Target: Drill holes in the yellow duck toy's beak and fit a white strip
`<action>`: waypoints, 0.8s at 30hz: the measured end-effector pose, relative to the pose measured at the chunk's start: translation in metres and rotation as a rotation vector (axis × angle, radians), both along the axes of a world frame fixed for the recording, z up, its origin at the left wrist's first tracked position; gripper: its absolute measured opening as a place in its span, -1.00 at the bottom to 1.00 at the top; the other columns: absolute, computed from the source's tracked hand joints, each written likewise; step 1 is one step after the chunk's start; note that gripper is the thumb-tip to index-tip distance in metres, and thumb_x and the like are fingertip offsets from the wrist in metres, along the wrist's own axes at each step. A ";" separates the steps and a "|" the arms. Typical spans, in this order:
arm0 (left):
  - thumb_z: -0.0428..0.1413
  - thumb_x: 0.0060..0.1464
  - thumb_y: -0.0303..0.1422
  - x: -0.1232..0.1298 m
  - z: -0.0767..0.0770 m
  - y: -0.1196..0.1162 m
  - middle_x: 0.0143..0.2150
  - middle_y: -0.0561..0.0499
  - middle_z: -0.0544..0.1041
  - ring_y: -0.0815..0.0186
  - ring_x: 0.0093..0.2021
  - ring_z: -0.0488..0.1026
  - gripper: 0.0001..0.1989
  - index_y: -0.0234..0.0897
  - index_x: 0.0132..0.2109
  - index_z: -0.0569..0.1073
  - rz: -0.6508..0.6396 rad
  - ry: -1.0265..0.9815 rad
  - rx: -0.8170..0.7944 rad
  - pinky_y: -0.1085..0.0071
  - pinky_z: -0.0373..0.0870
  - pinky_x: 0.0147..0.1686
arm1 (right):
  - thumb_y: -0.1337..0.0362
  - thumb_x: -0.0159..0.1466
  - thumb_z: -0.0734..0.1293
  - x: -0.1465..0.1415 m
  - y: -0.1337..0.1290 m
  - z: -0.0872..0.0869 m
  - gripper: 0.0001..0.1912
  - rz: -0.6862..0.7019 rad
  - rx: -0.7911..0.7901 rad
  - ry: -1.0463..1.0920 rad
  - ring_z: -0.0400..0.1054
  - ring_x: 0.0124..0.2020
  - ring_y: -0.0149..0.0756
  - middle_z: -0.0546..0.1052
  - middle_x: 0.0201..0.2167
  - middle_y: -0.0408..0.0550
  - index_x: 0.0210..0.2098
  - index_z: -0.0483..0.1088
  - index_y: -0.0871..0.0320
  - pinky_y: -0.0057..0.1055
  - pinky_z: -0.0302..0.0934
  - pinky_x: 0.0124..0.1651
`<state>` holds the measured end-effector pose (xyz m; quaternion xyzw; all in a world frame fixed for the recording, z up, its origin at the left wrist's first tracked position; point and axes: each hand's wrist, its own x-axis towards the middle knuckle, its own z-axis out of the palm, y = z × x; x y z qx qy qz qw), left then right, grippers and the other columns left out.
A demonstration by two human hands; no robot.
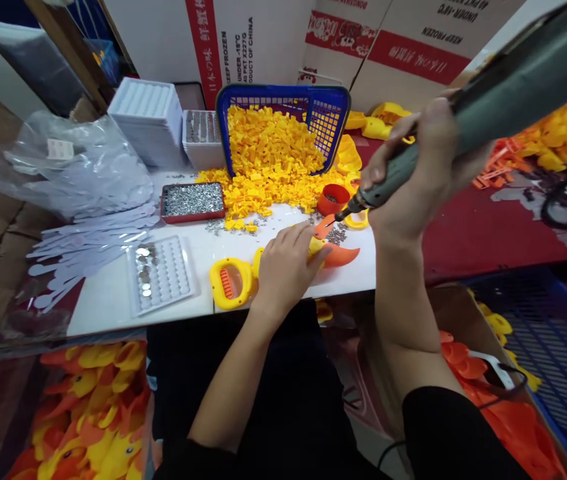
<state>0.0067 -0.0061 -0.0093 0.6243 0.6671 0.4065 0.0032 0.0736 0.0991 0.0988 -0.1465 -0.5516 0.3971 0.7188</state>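
Note:
My right hand [413, 167] is wrapped around a grey-green electric screwdriver [396, 175], tilted down to the left. Its bit meets the orange beak part of a yellow and orange plastic toy [342, 256] on the white work surface. Over the toy's middle lies my left hand [287, 270], fingers curved around it and hiding much of it. To the left of that hand sticks out the toy's yellow ring handle [232, 283], with an orange ribbed piece inside. A small red cup [333, 199] holding screws stands just behind the bit, and loose screws [336, 233] lie beside the toy.
A blue basket [221, 110] spills small yellow parts [276, 143] at the back. A red tray [193, 201] of metal pieces and a white tray [166, 273] with coin cells stand left. White strips lie under a plastic bag [78, 163]. Duck-like toys [93, 413] fill a container below.

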 end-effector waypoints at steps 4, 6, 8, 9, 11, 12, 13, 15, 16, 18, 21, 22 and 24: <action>0.21 0.19 -0.12 0.007 -0.004 -0.006 -0.05 -0.12 0.64 0.15 -0.02 0.56 -0.69 -0.25 -0.07 0.52 0.043 -0.016 0.059 0.32 0.50 -0.14 | 0.13 0.34 0.36 -0.002 -0.005 -0.011 -0.78 -0.050 -0.039 -0.133 0.09 -0.69 -0.51 0.32 -0.51 -0.26 -0.27 0.19 -0.01 -0.46 -0.08 -0.65; 0.22 0.17 -0.14 0.009 -0.004 -0.009 -0.04 -0.11 0.64 0.15 -0.01 0.56 -0.69 -0.27 -0.07 0.51 0.042 -0.010 0.104 0.33 0.50 -0.12 | 0.00 0.36 0.31 0.001 -0.007 -0.015 -0.73 -0.133 -0.042 -0.247 0.12 -0.64 -0.47 0.32 -0.47 -0.24 -0.26 0.16 -0.03 -0.44 -0.03 -0.62; 0.22 0.17 -0.13 0.009 -0.004 -0.011 -0.02 -0.12 0.64 0.15 0.01 0.56 -0.67 -0.27 -0.05 0.50 0.042 -0.015 0.120 0.31 0.50 -0.08 | -0.10 0.37 0.26 0.004 -0.009 -0.018 -0.69 -0.183 -0.026 -0.327 0.15 -0.61 -0.44 0.32 -0.43 -0.21 -0.24 0.14 -0.04 -0.43 0.00 -0.59; 0.22 0.17 -0.12 0.010 -0.004 -0.011 -0.01 -0.12 0.64 0.16 0.01 0.56 -0.66 -0.27 -0.04 0.50 0.045 -0.018 0.121 0.31 0.50 -0.06 | -0.11 0.37 0.26 0.005 -0.009 -0.018 -0.68 -0.177 -0.021 -0.329 0.15 -0.61 -0.45 0.32 -0.42 -0.21 -0.22 0.15 -0.04 -0.43 0.00 -0.59; 0.23 0.16 -0.12 0.010 -0.005 -0.010 -0.02 -0.11 0.65 0.16 0.00 0.56 -0.66 -0.27 -0.04 0.50 0.054 -0.019 0.130 0.32 0.50 -0.05 | -0.07 0.35 0.30 0.004 -0.012 -0.018 -0.70 -0.132 -0.025 -0.253 0.11 -0.65 -0.49 0.31 -0.45 -0.23 -0.21 0.17 -0.03 -0.45 -0.04 -0.61; 0.23 0.16 -0.13 0.010 -0.005 -0.010 -0.03 -0.10 0.65 0.17 0.00 0.57 -0.66 -0.27 -0.05 0.50 0.057 -0.018 0.137 0.32 0.51 -0.05 | -0.02 0.35 0.33 0.003 -0.014 -0.018 -0.71 -0.112 -0.031 -0.200 0.09 -0.67 -0.51 0.31 -0.48 -0.25 -0.22 0.18 -0.02 -0.45 -0.06 -0.63; 0.24 0.16 -0.13 0.010 -0.005 -0.010 -0.04 -0.10 0.65 0.17 0.00 0.57 -0.67 -0.26 -0.06 0.50 0.056 -0.016 0.145 0.33 0.51 -0.05 | 0.03 0.34 0.36 0.002 -0.017 -0.017 -0.72 -0.098 -0.040 -0.158 0.07 -0.68 -0.53 0.31 -0.49 -0.26 -0.23 0.20 0.00 -0.46 -0.08 -0.64; 0.24 0.16 -0.15 0.009 -0.005 -0.009 -0.05 -0.08 0.66 0.18 0.00 0.57 -0.70 -0.25 -0.07 0.51 0.047 -0.016 0.147 0.34 0.51 -0.05 | 0.12 0.31 0.40 0.000 -0.021 -0.016 -0.73 -0.091 -0.048 -0.109 0.07 -0.69 -0.54 0.33 -0.52 -0.28 -0.27 0.21 0.02 -0.46 -0.09 -0.64; 0.24 0.16 -0.15 0.008 -0.005 -0.009 -0.05 -0.08 0.66 0.18 0.00 0.57 -0.70 -0.24 -0.07 0.52 0.044 -0.018 0.141 0.34 0.51 -0.05 | 0.15 0.30 0.42 -0.001 -0.023 -0.016 -0.73 -0.095 -0.052 -0.100 0.08 -0.69 -0.54 0.33 -0.53 -0.29 -0.27 0.21 0.02 -0.46 -0.08 -0.64; 0.24 0.16 -0.14 0.007 -0.005 -0.009 -0.04 -0.08 0.66 0.18 0.00 0.57 -0.70 -0.23 -0.07 0.52 0.038 -0.026 0.118 0.33 0.51 -0.07 | 0.13 0.29 0.43 -0.001 -0.024 -0.018 -0.72 -0.102 -0.061 -0.122 0.10 -0.70 -0.53 0.32 -0.56 -0.31 -0.23 0.22 0.01 -0.46 -0.04 -0.64; 0.24 0.15 -0.14 0.006 -0.004 -0.009 -0.01 -0.07 0.65 0.17 0.02 0.57 -0.69 -0.22 -0.05 0.52 0.033 -0.047 0.061 0.31 0.51 -0.09 | -0.02 0.31 0.38 -0.001 -0.021 -0.024 -0.66 -0.092 -0.053 -0.265 0.12 -0.69 -0.51 0.29 -0.58 -0.34 -0.10 0.22 -0.03 -0.46 0.02 -0.61; 0.25 0.15 -0.13 0.005 -0.003 -0.008 0.00 -0.07 0.65 0.16 0.03 0.56 -0.68 -0.21 -0.04 0.52 0.037 -0.055 0.030 0.30 0.51 -0.10 | -0.05 0.32 0.36 0.000 -0.019 -0.026 -0.65 -0.072 -0.038 -0.302 0.12 -0.69 -0.52 0.28 -0.58 -0.35 -0.07 0.22 -0.04 -0.46 0.04 -0.60; 0.25 0.14 -0.11 0.004 -0.001 -0.008 0.03 -0.06 0.64 0.15 0.05 0.55 -0.66 -0.19 -0.02 0.52 0.055 -0.069 -0.042 0.29 0.51 -0.13 | -0.05 0.31 0.37 0.000 -0.017 -0.028 -0.63 0.008 0.002 -0.309 0.13 -0.69 -0.54 0.31 -0.57 -0.35 -0.05 0.24 -0.02 -0.48 0.03 -0.60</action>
